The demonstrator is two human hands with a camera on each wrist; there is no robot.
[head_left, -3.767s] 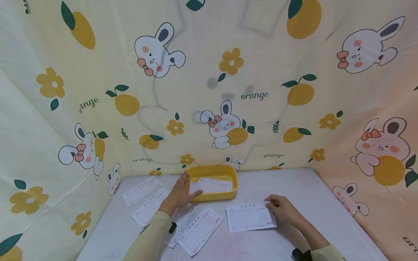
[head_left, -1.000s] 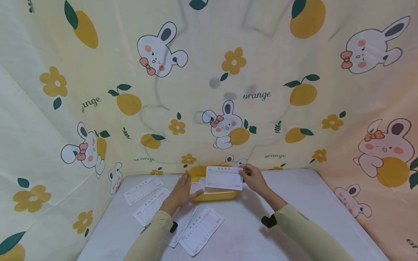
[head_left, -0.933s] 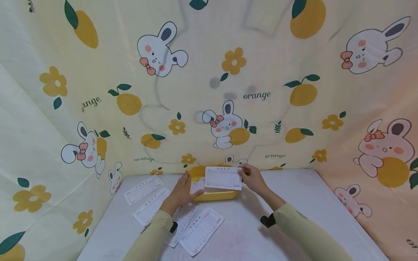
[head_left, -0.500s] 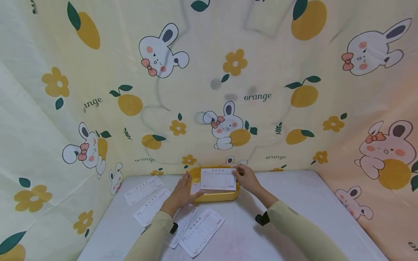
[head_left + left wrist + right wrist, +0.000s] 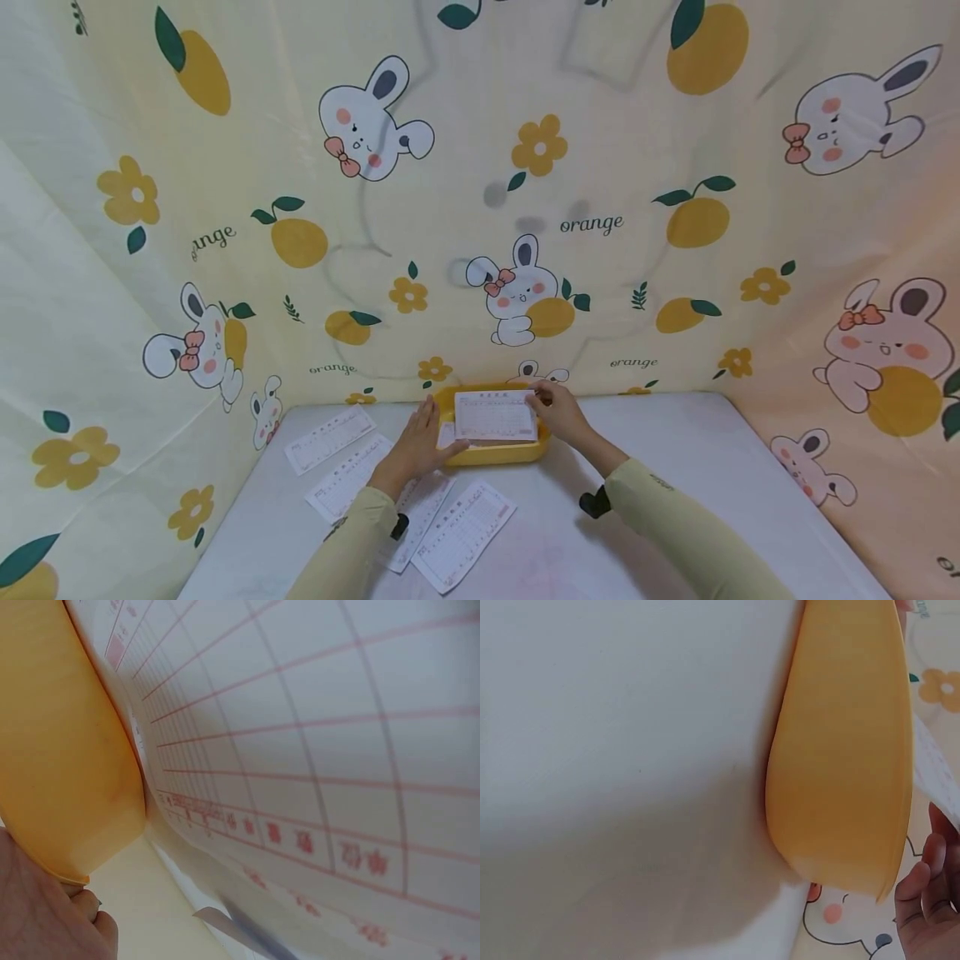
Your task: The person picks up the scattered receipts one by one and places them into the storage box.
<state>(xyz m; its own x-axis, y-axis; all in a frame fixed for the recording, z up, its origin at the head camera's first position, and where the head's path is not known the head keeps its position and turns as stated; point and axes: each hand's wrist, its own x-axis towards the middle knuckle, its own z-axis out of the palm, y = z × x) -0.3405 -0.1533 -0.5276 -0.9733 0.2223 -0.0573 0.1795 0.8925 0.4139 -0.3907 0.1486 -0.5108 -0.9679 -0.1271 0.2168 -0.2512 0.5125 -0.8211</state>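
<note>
A yellow plastic basket [image 5: 495,455] stands at the back of the table, with paper slips inside. My left hand [image 5: 412,450] rests against its left side, fingers stretched along the wall and thumb over the front rim. Pinched at its upper right corner by my right hand [image 5: 564,414], a printed receipt slip [image 5: 495,417] leans over the basket and hides most of the slips there. The right wrist view has the right fingers [image 5: 913,886] beside the basket's end, near a strip of the slip [image 5: 934,765]. A slip [image 5: 315,712] with red lines fills much of the left wrist view.
Several slips lie on the white table [image 5: 645,542] left and front of the basket: one at the far left [image 5: 330,438], one nearest the middle [image 5: 465,536], others partly under the left arm. A patterned curtain [image 5: 450,208] rises behind the table.
My right hand took the slip from the table's right side to the basket. Over the last second it shifted slightly left and lower into the basket. My left hand stayed put.
</note>
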